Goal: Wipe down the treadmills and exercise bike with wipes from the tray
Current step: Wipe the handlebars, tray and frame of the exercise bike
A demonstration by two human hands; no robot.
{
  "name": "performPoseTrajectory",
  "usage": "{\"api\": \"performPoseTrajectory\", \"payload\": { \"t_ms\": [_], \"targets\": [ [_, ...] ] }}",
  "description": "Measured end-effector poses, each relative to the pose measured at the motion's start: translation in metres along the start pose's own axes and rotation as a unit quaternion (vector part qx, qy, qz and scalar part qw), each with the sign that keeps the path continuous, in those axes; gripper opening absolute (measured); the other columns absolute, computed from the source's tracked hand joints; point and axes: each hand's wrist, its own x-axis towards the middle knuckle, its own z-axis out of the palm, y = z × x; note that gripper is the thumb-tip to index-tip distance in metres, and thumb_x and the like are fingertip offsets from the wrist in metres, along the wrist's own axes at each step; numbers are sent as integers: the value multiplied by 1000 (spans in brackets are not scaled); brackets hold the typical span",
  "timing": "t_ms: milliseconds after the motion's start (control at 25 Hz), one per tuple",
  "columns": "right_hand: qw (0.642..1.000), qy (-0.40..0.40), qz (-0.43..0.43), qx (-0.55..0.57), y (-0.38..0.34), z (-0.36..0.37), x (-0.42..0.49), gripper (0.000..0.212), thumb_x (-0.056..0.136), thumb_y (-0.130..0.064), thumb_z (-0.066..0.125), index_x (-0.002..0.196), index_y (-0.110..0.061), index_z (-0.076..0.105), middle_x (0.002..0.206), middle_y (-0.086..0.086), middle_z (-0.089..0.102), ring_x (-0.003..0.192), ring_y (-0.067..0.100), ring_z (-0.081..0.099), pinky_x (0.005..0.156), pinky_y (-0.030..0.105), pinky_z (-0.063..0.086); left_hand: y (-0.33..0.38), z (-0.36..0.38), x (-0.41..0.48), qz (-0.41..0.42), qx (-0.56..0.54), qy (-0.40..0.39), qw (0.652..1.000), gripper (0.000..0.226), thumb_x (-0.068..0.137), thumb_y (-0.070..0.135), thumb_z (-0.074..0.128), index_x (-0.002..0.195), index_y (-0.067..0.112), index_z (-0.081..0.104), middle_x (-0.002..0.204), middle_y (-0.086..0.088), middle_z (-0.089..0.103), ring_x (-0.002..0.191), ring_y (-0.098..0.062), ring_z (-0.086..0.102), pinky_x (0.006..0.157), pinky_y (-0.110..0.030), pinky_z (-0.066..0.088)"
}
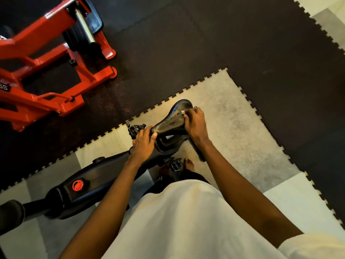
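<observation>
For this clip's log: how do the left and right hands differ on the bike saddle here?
The left hand grips the narrow nose of the saddle; the right hand is at its wide rear. The left hand holds no wipe; the right hand pinches a small white wipe against the saddle's edge. Both are bare and touch the saddle.

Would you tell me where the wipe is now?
In the head view's centre, the right hand pinches the wipe against the bike saddle, near its wide end.
</observation>
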Motion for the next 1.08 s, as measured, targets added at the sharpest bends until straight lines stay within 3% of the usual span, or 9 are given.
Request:
{"api": "performPoseTrajectory", "payload": {
  "t_ms": [80,240,400,480,600,720,880,1080],
  "targets": [
    [996,-79,-38,2,-20,14,-13,31,102,-24,54,129,-9,60,134,11,49,118,16,48,106,28,43,1,1,1,1,-11,1,1000,50,107,42,35,151,19,37,147,-13,42,134,-33,41,108,-53,30],
    [979,-160,-119,-36,-13,21,-27,33,102,-27,55,131,-11,55,138,9,50,119,22,57,101,41,53,-11,2,-3,-1,-20,-11,1000,53,108,45,30,157,26,25,153,-9,36,140,-29,35,114,-56,26],
    [992,-95,-79,-25,-6,11,-13,24,102,-26,55,117,-8,60,137,8,51,111,22,61,92,34,58,-14,4,-2,3,-33,-10,999,48,108,42,30,153,25,31,148,-10,40,136,-31,39,110,-52,29],
    [988,-112,-104,-33,-19,16,-14,25,101,-27,56,116,-8,61,139,8,50,111,21,60,91,30,56,-12,3,-1,6,-39,-9,999,46,108,40,31,151,23,35,146,-12,41,134,-32,40,109,-51,30],
    [977,-150,-147,-42,-26,21,-21,25,101,-24,58,120,-9,57,130,10,55,108,22,62,90,37,58,-11,2,-2,13,-55,-11,998,45,108,41,32,149,23,37,146,-12,41,134,-31,40,109,-52,31],
    [992,-87,-90,-12,-5,4,-18,23,103,-26,53,123,-14,55,126,7,59,112,19,60,92,38,57,-11,3,-2,13,-72,-12,997,48,108,44,31,148,20,39,143,-13,43,132,-32,42,110,-54,35],
    [999,7,-11,-30,18,-13,-3,17,102,-24,56,112,-14,64,120,7,57,109,16,53,95,34,52,-10,-1,-4,20,-70,-9,997,49,107,46,32,145,18,42,139,-12,46,127,-30,44,105,-55,40],
    [999,13,13,-38,-6,5,25,18,100,-18,55,112,-10,66,119,9,56,105,20,57,93,39,54,-15,0,-1,38,-91,-15,995,49,107,45,34,145,16,43,139,-13,46,129,-31,43,107,-53,38]
  ]
}}
